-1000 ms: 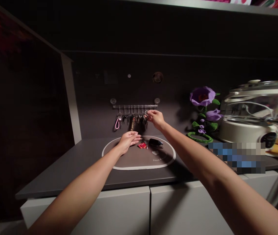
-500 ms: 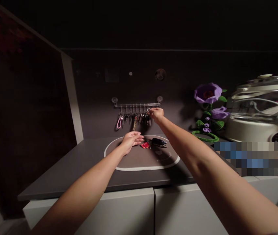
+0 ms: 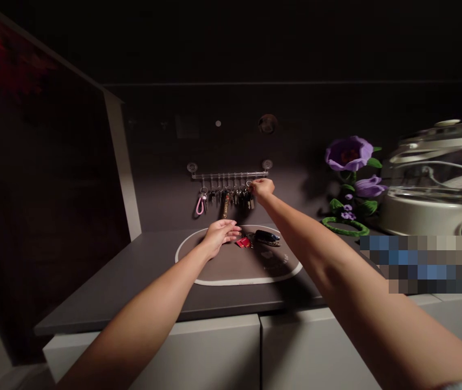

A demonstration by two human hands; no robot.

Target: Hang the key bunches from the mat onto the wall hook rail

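A clear hook rail [image 3: 229, 175] is fixed to the dark back wall, with several key bunches [image 3: 231, 197] hanging from it and a pink loop [image 3: 201, 205] at its left end. My right hand [image 3: 261, 189] reaches up to the rail's right end, its fingers pinched on a key ring [image 3: 249, 184] there. My left hand [image 3: 221, 234] hovers open, fingers stretched, just above an oval dark mat [image 3: 239, 271]. On the mat, right of that hand, lie a red tag [image 3: 243, 243] and a black car key fob [image 3: 267, 236].
The mat lies on a dark grey countertop [image 3: 133, 276] above white cabinet doors [image 3: 198, 352]. A purple artificial flower [image 3: 349, 179] stands to the right, with a white lidded cooker [image 3: 437, 184] beyond it. A dark panel [image 3: 44, 189] closes off the left side.
My right hand rose slightly with the key ring to the rail's right end. The view shifted a little left. My left hand stayed over the mat.
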